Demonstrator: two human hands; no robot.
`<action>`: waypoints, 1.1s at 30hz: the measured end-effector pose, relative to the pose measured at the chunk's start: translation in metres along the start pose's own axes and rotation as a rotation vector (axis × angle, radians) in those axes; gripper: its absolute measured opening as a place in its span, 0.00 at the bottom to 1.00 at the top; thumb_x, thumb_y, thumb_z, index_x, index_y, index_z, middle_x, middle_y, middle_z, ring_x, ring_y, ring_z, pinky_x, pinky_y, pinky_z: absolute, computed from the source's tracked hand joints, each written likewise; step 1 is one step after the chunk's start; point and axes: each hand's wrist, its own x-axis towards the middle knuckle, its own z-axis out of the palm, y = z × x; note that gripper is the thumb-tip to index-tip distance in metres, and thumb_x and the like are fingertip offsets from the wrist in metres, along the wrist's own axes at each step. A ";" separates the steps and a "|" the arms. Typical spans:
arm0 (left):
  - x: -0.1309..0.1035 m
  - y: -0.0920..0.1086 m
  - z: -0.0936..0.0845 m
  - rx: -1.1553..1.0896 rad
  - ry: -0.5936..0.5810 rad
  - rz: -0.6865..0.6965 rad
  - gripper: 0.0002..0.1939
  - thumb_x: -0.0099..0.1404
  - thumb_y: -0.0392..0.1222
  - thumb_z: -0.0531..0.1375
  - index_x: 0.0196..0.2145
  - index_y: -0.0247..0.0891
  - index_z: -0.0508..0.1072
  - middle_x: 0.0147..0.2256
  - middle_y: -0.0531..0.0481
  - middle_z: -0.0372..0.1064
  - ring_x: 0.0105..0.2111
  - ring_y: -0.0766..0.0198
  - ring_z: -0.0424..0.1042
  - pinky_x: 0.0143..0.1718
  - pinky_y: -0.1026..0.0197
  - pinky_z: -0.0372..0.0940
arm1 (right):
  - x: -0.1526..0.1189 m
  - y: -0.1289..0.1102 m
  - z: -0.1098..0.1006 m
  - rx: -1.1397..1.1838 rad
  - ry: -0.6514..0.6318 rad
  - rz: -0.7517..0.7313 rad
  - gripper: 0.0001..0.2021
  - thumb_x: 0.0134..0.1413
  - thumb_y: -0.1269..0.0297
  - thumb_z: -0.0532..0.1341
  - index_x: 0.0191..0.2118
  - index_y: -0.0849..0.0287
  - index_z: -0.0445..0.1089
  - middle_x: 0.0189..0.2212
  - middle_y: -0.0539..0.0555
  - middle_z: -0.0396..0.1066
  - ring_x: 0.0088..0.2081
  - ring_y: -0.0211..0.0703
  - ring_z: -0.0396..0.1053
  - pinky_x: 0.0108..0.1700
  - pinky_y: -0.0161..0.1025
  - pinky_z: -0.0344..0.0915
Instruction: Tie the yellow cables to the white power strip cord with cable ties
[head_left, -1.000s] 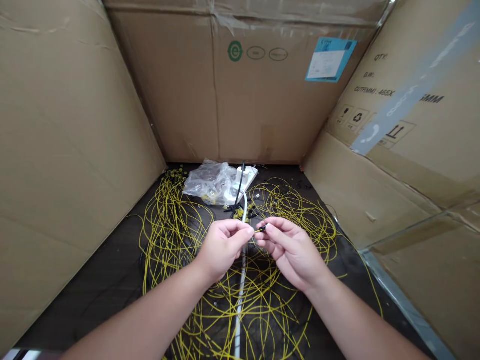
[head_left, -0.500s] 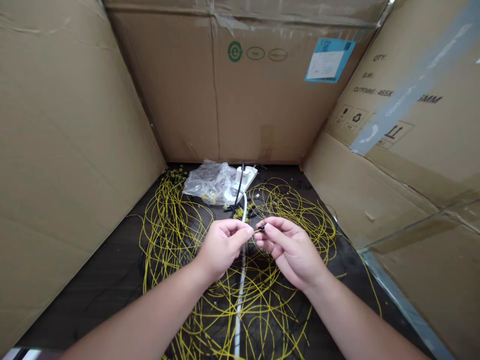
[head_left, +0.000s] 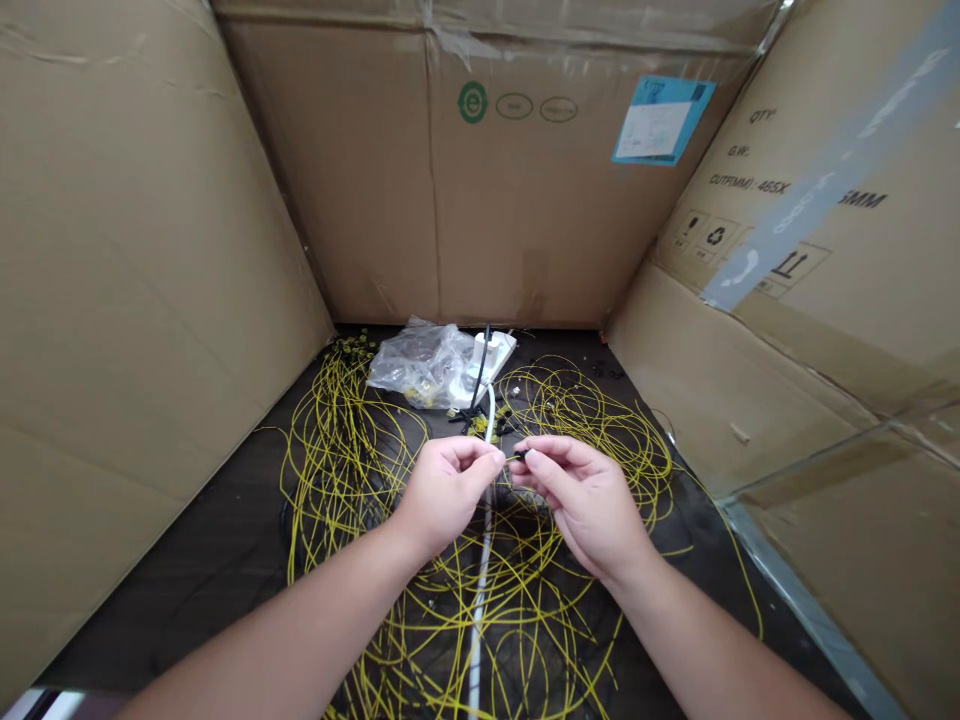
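Observation:
My left hand [head_left: 448, 490] pinches a thin yellow wire [head_left: 511, 459] between thumb and forefinger. Close beside it, my right hand [head_left: 585, 495] is closed on a small black piece [head_left: 521, 455] at the wire's end; the fingertips cover most of it, so its exact kind does not show. Both hands are held above a tangle of yellow wires [head_left: 517, 580] spread over the dark table. A white cable [head_left: 480, 600] runs under the hands, away from me toward the back.
Cardboard walls stand at the left [head_left: 150, 300], back [head_left: 360, 180] and right [head_left: 787, 400]. A crumpled clear plastic bag [head_left: 420, 360] lies beside a white power strip [head_left: 495, 352] with a black cord [head_left: 480, 370]. Small yellow and black pieces [head_left: 480, 422] lie before them.
My fingers have shifted only slightly around the black piece and the wire. The whole view has moved a few pixels; the wires and bag lie as before.

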 end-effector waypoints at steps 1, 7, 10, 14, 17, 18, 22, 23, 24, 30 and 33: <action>0.000 0.000 0.000 0.012 0.002 0.002 0.09 0.58 0.40 0.58 0.24 0.32 0.72 0.14 0.58 0.55 0.14 0.76 0.51 0.16 0.69 0.49 | 0.000 0.001 -0.001 -0.044 0.007 -0.028 0.06 0.47 0.67 0.65 0.34 0.57 0.73 0.35 0.52 0.73 0.33 0.39 0.73 0.38 0.38 0.72; 0.000 0.003 0.001 0.065 0.024 0.016 0.09 0.57 0.40 0.58 0.24 0.32 0.72 0.16 0.57 0.57 0.16 0.75 0.52 0.18 0.69 0.51 | -0.001 0.001 -0.001 -0.233 0.027 -0.126 0.05 0.48 0.65 0.64 0.34 0.57 0.74 0.38 0.53 0.72 0.32 0.39 0.73 0.41 0.41 0.72; 0.001 0.003 0.002 0.087 0.040 0.042 0.09 0.57 0.39 0.58 0.23 0.32 0.72 0.17 0.56 0.60 0.18 0.74 0.55 0.20 0.68 0.54 | -0.001 0.001 -0.001 -0.319 0.044 -0.173 0.05 0.48 0.65 0.64 0.33 0.57 0.75 0.38 0.54 0.71 0.35 0.42 0.72 0.41 0.43 0.71; 0.000 0.003 0.003 0.145 0.043 0.083 0.10 0.58 0.40 0.57 0.24 0.32 0.73 0.20 0.53 0.64 0.21 0.72 0.58 0.23 0.67 0.56 | -0.001 0.002 0.000 -0.434 0.068 -0.281 0.04 0.48 0.67 0.64 0.33 0.56 0.75 0.37 0.54 0.72 0.39 0.43 0.71 0.42 0.42 0.70; -0.001 0.002 0.002 0.188 0.051 0.089 0.11 0.58 0.41 0.56 0.24 0.31 0.73 0.19 0.53 0.62 0.21 0.71 0.58 0.22 0.67 0.56 | -0.003 0.001 0.002 -0.495 0.073 -0.360 0.04 0.48 0.69 0.63 0.31 0.55 0.75 0.36 0.54 0.72 0.39 0.42 0.71 0.40 0.39 0.71; -0.001 0.002 0.002 0.194 0.052 0.090 0.11 0.58 0.41 0.56 0.24 0.31 0.73 0.19 0.53 0.62 0.21 0.71 0.57 0.22 0.67 0.56 | -0.004 0.001 0.002 -0.506 0.068 -0.376 0.04 0.48 0.70 0.63 0.31 0.55 0.75 0.36 0.54 0.72 0.39 0.42 0.71 0.40 0.38 0.71; -0.002 0.002 0.002 0.204 0.052 0.099 0.12 0.59 0.41 0.55 0.24 0.32 0.73 0.19 0.53 0.61 0.20 0.71 0.57 0.22 0.67 0.55 | -0.005 0.000 0.005 -0.532 0.057 -0.404 0.05 0.49 0.70 0.62 0.31 0.55 0.75 0.36 0.54 0.72 0.39 0.43 0.71 0.40 0.39 0.71; -0.002 0.003 0.002 0.205 0.051 0.105 0.12 0.59 0.41 0.55 0.24 0.32 0.73 0.19 0.53 0.61 0.20 0.71 0.57 0.22 0.67 0.55 | -0.005 0.000 0.006 -0.532 0.066 -0.397 0.05 0.48 0.69 0.62 0.31 0.55 0.75 0.36 0.54 0.73 0.39 0.43 0.71 0.40 0.40 0.71; -0.002 0.003 0.003 0.204 0.048 0.109 0.12 0.59 0.41 0.55 0.24 0.32 0.73 0.19 0.53 0.62 0.20 0.71 0.57 0.22 0.67 0.55 | -0.005 -0.001 0.006 -0.525 0.080 -0.376 0.04 0.48 0.69 0.63 0.31 0.55 0.75 0.36 0.54 0.73 0.39 0.44 0.71 0.41 0.41 0.71; -0.001 0.003 0.003 0.179 0.051 0.107 0.11 0.58 0.41 0.56 0.25 0.32 0.73 0.20 0.52 0.64 0.21 0.70 0.59 0.23 0.66 0.57 | -0.002 -0.001 0.005 -0.315 0.080 -0.093 0.08 0.47 0.64 0.64 0.35 0.57 0.74 0.34 0.54 0.75 0.35 0.44 0.73 0.43 0.45 0.70; -0.002 0.003 0.003 0.180 0.047 0.103 0.11 0.58 0.41 0.56 0.25 0.31 0.74 0.21 0.51 0.65 0.21 0.70 0.60 0.23 0.66 0.57 | 0.000 0.002 0.002 -0.236 0.053 -0.059 0.08 0.47 0.64 0.64 0.36 0.59 0.73 0.34 0.55 0.75 0.33 0.43 0.73 0.42 0.45 0.71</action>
